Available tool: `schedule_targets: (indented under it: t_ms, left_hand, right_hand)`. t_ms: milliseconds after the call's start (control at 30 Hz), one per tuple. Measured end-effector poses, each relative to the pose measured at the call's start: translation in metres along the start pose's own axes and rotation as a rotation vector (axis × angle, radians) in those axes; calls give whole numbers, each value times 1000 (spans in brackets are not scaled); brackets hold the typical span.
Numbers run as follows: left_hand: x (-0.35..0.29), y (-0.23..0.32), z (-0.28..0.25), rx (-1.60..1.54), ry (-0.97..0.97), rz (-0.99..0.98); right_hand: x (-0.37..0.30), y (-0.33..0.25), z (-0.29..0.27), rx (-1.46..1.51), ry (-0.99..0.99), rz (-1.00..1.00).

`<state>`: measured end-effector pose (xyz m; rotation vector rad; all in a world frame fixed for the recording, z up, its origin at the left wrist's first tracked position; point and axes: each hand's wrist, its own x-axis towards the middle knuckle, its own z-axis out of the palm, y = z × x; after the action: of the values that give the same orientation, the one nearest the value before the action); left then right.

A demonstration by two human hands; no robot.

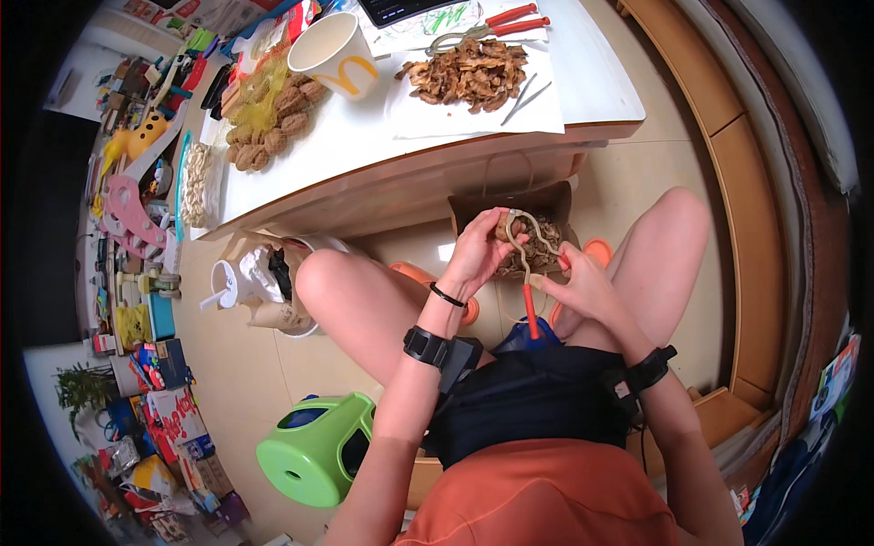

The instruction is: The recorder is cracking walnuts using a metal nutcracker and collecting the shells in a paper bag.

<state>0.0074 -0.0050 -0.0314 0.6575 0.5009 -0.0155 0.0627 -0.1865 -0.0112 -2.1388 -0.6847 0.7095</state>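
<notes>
My left hand (478,250) holds a brown walnut (507,227) between its fingertips, set in the jaws of a metal nutcracker (531,238). My right hand (581,287) grips the nutcracker's red handles (530,308). Both hands are over a brown paper bag (473,207) of shell pieces that stands on the floor between my knees. On the white table (364,136) above lie a heap of walnut shells (469,73) on white paper, a yellow net bag of whole walnuts (269,114) and a second red-handled nutcracker (492,25).
A paper cup (337,53) stands on the table near the walnuts. A white bin with rubbish (264,282) is under the table's left end. A green plastic stool (314,446) stands at my left. Toys and boxes (146,273) crowd the floor at far left.
</notes>
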Motion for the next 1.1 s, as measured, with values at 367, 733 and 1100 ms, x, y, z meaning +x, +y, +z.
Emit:
schedule_targets:
  t_ms: [367,733,1100]
  left_hand:
    - [-10,3,14,53,31,47]
    - [-20,8,19,160,80,-77]
    - [-19,4,20,323,30,92]
  right_hand:
    - [0,-9,3,-90,11,-76]
    - [3,-20,0,-95,-20,-102]
    - [8,-16,1,-25,-117,-57]
